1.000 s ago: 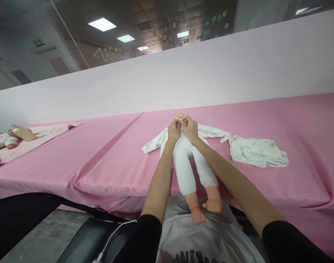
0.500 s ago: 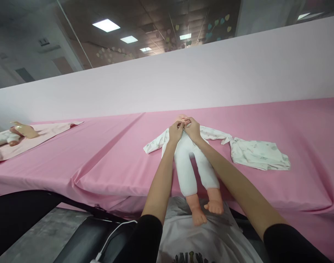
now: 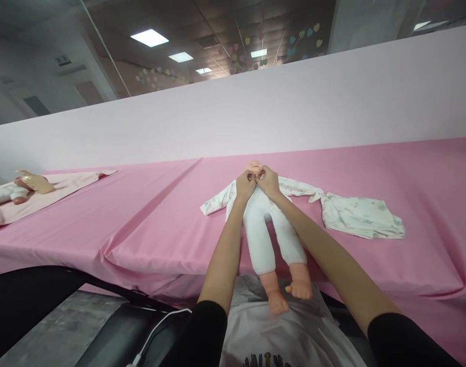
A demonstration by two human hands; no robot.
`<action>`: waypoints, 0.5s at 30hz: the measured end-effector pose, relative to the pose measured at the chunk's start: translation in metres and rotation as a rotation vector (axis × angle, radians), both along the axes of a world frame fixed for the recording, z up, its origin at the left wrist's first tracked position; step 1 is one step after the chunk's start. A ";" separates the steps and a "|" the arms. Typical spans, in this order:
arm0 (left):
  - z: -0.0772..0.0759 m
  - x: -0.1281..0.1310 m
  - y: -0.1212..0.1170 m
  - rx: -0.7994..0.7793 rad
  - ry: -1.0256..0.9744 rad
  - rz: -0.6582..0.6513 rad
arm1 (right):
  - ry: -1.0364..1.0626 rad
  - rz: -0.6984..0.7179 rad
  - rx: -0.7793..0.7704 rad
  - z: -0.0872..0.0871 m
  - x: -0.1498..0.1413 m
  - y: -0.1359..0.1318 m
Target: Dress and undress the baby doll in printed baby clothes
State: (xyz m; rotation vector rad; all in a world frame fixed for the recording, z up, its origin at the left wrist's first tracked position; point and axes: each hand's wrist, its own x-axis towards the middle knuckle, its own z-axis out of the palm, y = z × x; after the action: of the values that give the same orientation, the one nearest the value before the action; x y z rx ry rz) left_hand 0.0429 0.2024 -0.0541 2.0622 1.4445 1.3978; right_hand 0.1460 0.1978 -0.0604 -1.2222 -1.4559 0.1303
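A baby doll [image 3: 260,244] with a white cloth body lies on its back, its bare feet hanging over the table edge toward me. It wears a white patterned baby shirt [image 3: 219,199], sleeves spread to both sides and the front parted over the belly. At the doll's neck, my left hand [image 3: 246,183] pinches one side of the shirt's collar. My right hand [image 3: 268,182] pinches the other side, close beside the left. The doll's head shows only partly beyond my fingers. Folded white patterned baby pants [image 3: 363,216] lie at the right, touching the sleeve end.
Pink cloth [image 3: 152,229] covers the table, backed by a low white wall [image 3: 233,114]. On the far left, another doll [image 3: 7,194] and a tan bottle-like object [image 3: 37,182] lie on a pale pink towel [image 3: 76,186]. A black chair [image 3: 118,336] with a white cable stands at lower left.
Both hands stay at the collar; the fingers have shifted slightly, with the fingertips turned a little inward. The doll, shirt and pants have not moved.
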 end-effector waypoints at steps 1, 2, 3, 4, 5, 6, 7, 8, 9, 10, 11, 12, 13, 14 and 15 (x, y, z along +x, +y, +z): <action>0.000 0.000 0.000 -0.009 -0.002 0.011 | -0.007 -0.008 -0.001 0.001 0.000 -0.001; 0.000 0.000 0.000 -0.018 -0.004 0.018 | -0.007 -0.012 -0.004 0.001 -0.001 -0.002; -0.001 0.001 0.000 -0.027 -0.005 0.025 | 0.001 -0.011 -0.009 0.002 -0.001 -0.002; -0.001 0.001 0.001 -0.035 -0.004 0.033 | 0.015 -0.004 -0.014 0.003 -0.001 -0.003; -0.001 0.001 0.001 -0.041 0.000 0.041 | 0.035 0.007 -0.017 0.003 -0.001 -0.004; -0.002 0.001 0.002 -0.043 0.005 0.049 | 0.062 0.022 -0.021 0.003 -0.001 -0.004; -0.002 0.001 0.003 -0.044 0.011 0.054 | 0.098 0.041 -0.030 0.003 -0.001 -0.003; -0.003 0.001 0.003 -0.042 0.016 0.057 | 0.145 0.060 -0.045 0.002 0.000 -0.003; -0.003 0.001 0.003 -0.039 0.018 0.056 | 0.201 0.079 -0.065 0.001 0.001 -0.002; -0.003 0.000 0.003 -0.037 0.016 0.051 | 0.263 0.095 -0.088 0.000 0.002 0.000; -0.003 0.000 0.003 -0.038 0.012 0.045 | 0.326 0.109 -0.110 -0.001 0.002 0.001; -0.003 0.000 0.003 -0.041 0.006 0.038 | 0.384 0.120 -0.129 -0.002 0.003 0.003; -0.003 0.000 0.002 -0.044 -0.001 0.030 | 0.432 0.130 -0.141 -0.003 0.004 0.005; -0.003 0.000 0.002 -0.048 -0.008 0.022 | 0.468 0.138 -0.149 -0.004 0.004 0.006; -0.002 0.000 0.001 -0.050 -0.014 0.014 | 0.492 0.146 -0.153 -0.004 0.004 0.007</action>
State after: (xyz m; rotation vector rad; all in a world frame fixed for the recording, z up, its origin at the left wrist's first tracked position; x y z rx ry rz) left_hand 0.0428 0.2038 -0.0565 2.0121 1.4756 1.3644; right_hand 0.1504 0.2048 -0.0645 -1.1050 -1.1128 0.6084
